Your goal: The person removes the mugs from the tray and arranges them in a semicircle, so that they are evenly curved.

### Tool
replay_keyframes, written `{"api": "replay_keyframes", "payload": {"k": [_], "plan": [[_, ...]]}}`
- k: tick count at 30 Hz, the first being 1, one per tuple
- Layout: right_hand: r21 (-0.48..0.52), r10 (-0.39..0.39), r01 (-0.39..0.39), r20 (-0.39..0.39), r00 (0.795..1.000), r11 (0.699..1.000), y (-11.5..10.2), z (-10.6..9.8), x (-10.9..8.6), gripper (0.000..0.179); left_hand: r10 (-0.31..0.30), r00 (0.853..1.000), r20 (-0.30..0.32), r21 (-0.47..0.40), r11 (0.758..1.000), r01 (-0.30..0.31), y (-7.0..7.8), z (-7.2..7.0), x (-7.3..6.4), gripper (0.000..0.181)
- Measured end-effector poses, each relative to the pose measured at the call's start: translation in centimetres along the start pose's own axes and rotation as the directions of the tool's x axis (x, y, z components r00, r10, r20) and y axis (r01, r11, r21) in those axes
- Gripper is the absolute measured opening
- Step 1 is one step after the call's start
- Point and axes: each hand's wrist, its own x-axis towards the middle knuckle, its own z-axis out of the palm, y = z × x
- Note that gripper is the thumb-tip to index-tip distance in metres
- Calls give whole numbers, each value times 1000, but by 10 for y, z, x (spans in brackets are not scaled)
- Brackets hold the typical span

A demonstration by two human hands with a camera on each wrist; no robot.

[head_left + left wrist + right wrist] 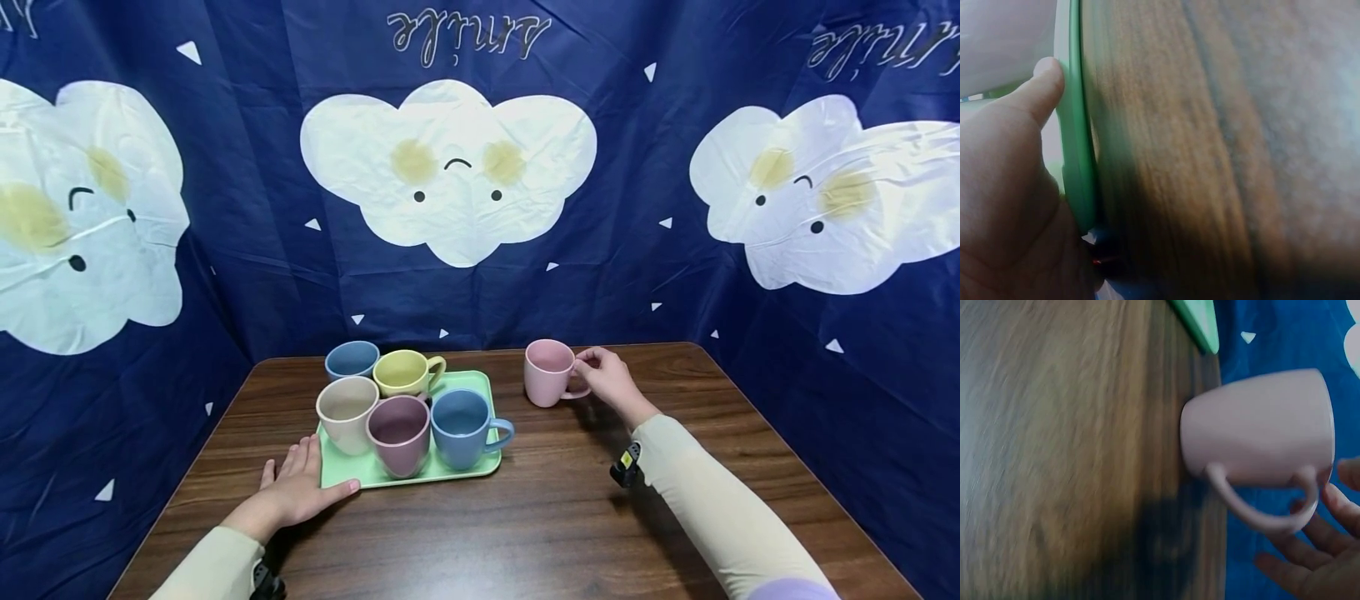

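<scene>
In the head view, my right hand (609,385) is at the handle of a pink mug (546,383), right of the tray. The right wrist view shows fingers (1310,550) curled by that handle near the mug's rim; the mug (1260,428) is upright. Whether its base touches the table is hard to tell. My left hand (294,487), fingers straight, rests at the left front corner of a light green tray (465,382), the thumb (1041,87) against its rim. On the tray stand a cream mug (347,421), a mauve mug (400,442), a blue mug (459,433) and a yellow mug (405,379).
A second blue mug (351,360) stands at the tray's back left, partly hidden by the cream one. The brown wooden table (540,517) ends at the back against a dark blue cloth (630,283) with white clouds, which also hangs at both sides.
</scene>
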Motion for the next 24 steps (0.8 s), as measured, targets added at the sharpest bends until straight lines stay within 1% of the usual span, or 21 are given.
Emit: {"api": "replay_keyframes", "payload": {"k": [3, 7, 10, 13, 14, 16, 18, 20, 24], "plan": [[21, -45, 47, -67, 997, 999, -9, 3, 0, 23, -4, 1000, 2, 4, 1000, 4, 0, -1, 0, 139], [67, -90, 97, -107, 990, 993, -22, 10, -2, 22, -8, 1000, 10, 5, 1000, 8, 1, -3, 0, 138], [151, -85, 96, -78, 993, 984, -33, 14, -7, 23, -9, 1000, 10, 4, 1000, 9, 2, -4, -1, 139], [208, -94, 103, -52, 994, 973, -44, 18, -13, 25, -13, 1000, 5, 2, 1000, 13, 2, -2, -1, 140], [214, -109, 117, -48, 993, 970, -47, 19, -15, 25, -11, 1000, 2, 2, 1000, 11, 2, -2, -1, 139], [190, -166, 175, -62, 984, 966, -53, 22, -18, 24, -11, 1000, 1, 1, 1000, 11, 2, -1, 0, 139], [174, -226, 236, -74, 971, 956, -58, 25, -21, 22, -12, 1000, 3, 2, 1000, 12, 1, -1, 1, 139], [187, -279, 288, -73, 957, 939, -61, 31, -24, 20, -17, 1000, 10, 4, 1000, 17, 1, -1, 1, 139], [267, -327, 326, -41, 944, 907, -66, 43, -34, 19, -16, 1000, 25, 3, 1000, 16, 2, -4, 1, 139]]}}
